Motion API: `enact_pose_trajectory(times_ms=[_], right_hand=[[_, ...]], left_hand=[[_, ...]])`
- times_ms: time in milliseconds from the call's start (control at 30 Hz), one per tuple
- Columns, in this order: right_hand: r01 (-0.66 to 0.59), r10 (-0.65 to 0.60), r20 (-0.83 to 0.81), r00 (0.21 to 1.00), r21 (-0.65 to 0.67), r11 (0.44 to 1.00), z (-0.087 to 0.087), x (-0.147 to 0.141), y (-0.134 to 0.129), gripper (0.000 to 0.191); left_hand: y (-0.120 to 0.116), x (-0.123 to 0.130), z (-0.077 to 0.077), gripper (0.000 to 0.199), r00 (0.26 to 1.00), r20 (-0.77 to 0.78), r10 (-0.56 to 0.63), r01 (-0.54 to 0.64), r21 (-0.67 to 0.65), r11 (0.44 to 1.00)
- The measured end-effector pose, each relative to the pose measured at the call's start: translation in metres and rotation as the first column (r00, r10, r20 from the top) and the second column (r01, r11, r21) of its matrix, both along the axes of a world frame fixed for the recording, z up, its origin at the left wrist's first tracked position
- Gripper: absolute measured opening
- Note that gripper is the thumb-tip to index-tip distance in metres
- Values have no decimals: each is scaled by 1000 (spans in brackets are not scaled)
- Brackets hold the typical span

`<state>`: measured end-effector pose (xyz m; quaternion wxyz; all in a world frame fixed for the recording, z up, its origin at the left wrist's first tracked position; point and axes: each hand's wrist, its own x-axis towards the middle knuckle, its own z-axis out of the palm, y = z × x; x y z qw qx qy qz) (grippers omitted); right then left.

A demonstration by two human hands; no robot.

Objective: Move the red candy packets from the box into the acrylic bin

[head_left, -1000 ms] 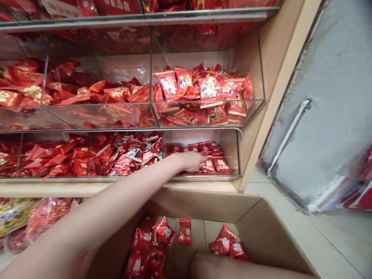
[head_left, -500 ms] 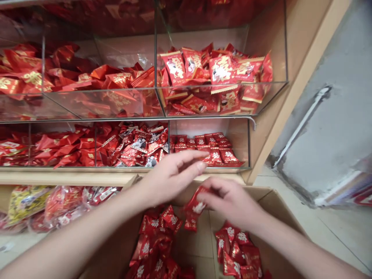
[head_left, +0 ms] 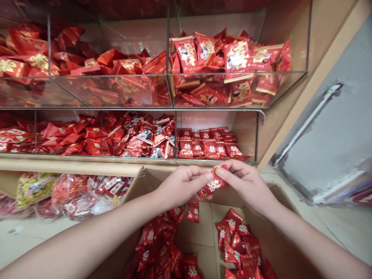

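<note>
Both my hands pinch one red candy packet [head_left: 213, 185] with white lettering, held tilted above an open cardboard box. My left hand [head_left: 186, 184] grips its left end, and my right hand [head_left: 245, 182] has its right end, thumb on top. Inside the cardboard box [head_left: 200, 236] two heaps of the same packets lie on the bottom, a left heap [head_left: 162, 244] and a right heap [head_left: 240, 244]. Just behind my hands, rows of matching packets [head_left: 207, 145] fill the right bin of the lower shelf. The far ends of my fingers are partly hidden.
Clear-fronted upper bins hold larger red packets [head_left: 238, 58]. Left of the matching rows, a lower bin has photo-printed packets [head_left: 148, 135]. Bulging plastic bags [head_left: 69, 192] lie under the shelf at left. A wooden side panel [head_left: 316, 77] and grey wall [head_left: 334, 124] stand at right.
My left hand has come down from before the lower bin to the packet, which was in my right hand alone. Now both hands hold it. The view has shifted slightly.
</note>
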<state>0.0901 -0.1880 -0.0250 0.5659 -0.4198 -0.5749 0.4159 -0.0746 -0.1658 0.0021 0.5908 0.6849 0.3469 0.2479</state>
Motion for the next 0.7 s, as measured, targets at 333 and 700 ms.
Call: enact_pose_trajectory(times_ms=[333,700], right_hand=[[-64,53,-86,995,-124,990,-1,-7,-7,23],[94,-100,272,957,37,995,-2,3,-11,27]], left_hand=[[-1,6,-10,18,965,240,107,-107,-14,994],[-4,6,-7,18,959,256,119,-67,-202,977]])
